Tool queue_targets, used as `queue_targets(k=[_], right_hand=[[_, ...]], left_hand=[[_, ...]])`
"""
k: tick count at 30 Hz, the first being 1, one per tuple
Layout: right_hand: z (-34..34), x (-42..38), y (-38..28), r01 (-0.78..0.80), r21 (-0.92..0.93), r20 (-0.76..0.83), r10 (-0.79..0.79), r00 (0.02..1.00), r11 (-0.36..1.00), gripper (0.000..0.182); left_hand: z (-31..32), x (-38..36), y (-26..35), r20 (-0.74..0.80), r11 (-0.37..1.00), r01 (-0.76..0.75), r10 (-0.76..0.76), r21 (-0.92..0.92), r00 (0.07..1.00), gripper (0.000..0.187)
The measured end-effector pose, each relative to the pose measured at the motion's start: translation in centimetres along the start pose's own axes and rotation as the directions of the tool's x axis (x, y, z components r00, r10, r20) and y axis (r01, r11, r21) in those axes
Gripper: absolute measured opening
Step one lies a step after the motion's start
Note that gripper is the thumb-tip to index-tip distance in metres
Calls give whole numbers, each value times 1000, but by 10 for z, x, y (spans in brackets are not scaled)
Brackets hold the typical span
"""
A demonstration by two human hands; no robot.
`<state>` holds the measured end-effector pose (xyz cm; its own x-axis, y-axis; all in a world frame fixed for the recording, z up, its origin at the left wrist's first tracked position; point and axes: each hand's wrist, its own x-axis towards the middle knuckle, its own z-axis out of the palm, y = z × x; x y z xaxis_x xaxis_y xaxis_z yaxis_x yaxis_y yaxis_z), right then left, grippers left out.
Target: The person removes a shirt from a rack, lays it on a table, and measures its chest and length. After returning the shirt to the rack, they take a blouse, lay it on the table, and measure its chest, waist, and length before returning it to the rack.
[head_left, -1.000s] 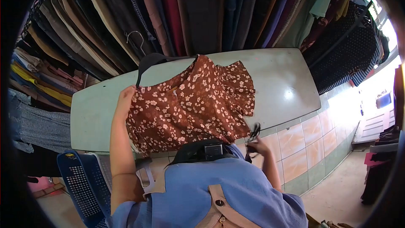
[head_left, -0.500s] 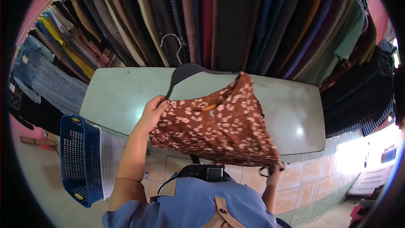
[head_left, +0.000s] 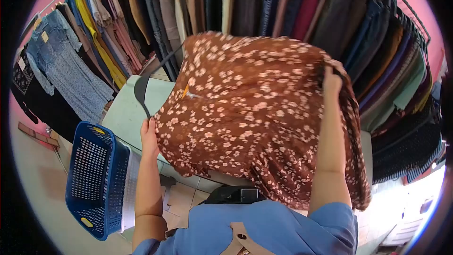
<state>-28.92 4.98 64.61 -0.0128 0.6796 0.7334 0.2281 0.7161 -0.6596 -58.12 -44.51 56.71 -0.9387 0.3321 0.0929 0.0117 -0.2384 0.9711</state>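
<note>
A brown floral garment [head_left: 245, 108] with small pale flowers is spread out in front of me, above the table. My left hand [head_left: 150, 137] is closed at its left edge, where the end of a black clothes hanger [head_left: 141, 92] meets the cloth. The hanger curves up from that hand to the garment's upper left corner, and its hook does not show clearly. Closed on the garment's right side, my right hand [head_left: 331, 82] has its fingers partly hidden in the folds. A small orange tag [head_left: 185, 92] shows on the cloth.
Beneath the garment stands a pale green table [head_left: 158, 97]. Trousers [head_left: 309, 7] hang on a rack along the back, and a blue denim-topped dress [head_left: 71, 61] hangs at the left. On the floor at the left is a blue plastic basket [head_left: 89, 179] beside a white one [head_left: 126, 189].
The garment has been raised and opened out wide. My right hand has moved up from the low right to the upper right, and the hanger has swung left with my left hand.
</note>
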Motion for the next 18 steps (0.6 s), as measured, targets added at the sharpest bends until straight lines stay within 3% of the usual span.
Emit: queue_targets(k=[1,2,3,4,5,6,8,9,10,11,12,13,14,16,17,18], right_hand=[[31,-13,-38,-61,-134,100,75,992,989,61],[31,5,4,23,-104,192,-3,981,994,70],[74,7,47,-78,-131,350,120,929,988,67],[110,-6,51,-71,97,370,30,929,993,61],[107,-1,35,-135,-368,557,334,760,920,54],[110,-4,46,-114,-119,584,162,796,986,54],[102,-2,37,-478,-9,634,375,677,878,61],[97,-10,50,-535,24,585,422,693,845,62],[71,-1,40,-670,215,625,427,654,710,62],[55,3,57,-668,279,577,436,691,690,63],[18,19,25,-817,278,618,557,555,506,58],[-22,28,23,-883,98,610,673,418,459,46],[-65,31,51,-864,-24,552,727,408,503,39],[-166,36,75,-858,77,259,821,509,508,35],[-224,39,91,-771,365,148,785,602,522,32],[-274,42,75,-587,531,-176,757,629,611,31]], left_hand=[[-20,11,-15,-82,997,58,-55,40,995,14],[1,-8,-36,-98,997,58,-52,58,994,14],[-16,-1,-60,-154,991,55,-37,119,987,17],[-31,8,-81,-203,982,57,-20,178,979,19],[-25,5,-84,-287,974,111,-51,195,956,17],[-19,4,-95,-332,958,115,-23,262,943,17],[-17,10,-114,-376,937,136,-6,321,927,17],[-15,13,-123,-392,906,153,15,394,920,18],[-9,14,-119,-409,877,173,29,449,912,18],[-8,17,-119,-405,873,191,8,448,914,18],[-6,17,-120,-448,846,232,9,481,894,18],[-10,20,-125,-475,813,262,20,521,880,18],[-15,22,-125,-443,779,262,23,570,896,19],[-37,26,-140,-462,839,281,-40,466,886,24],[-38,29,-145,-469,844,311,-81,438,880,26],[-20,24,-126,-469,852,328,-113,407,876,27]])
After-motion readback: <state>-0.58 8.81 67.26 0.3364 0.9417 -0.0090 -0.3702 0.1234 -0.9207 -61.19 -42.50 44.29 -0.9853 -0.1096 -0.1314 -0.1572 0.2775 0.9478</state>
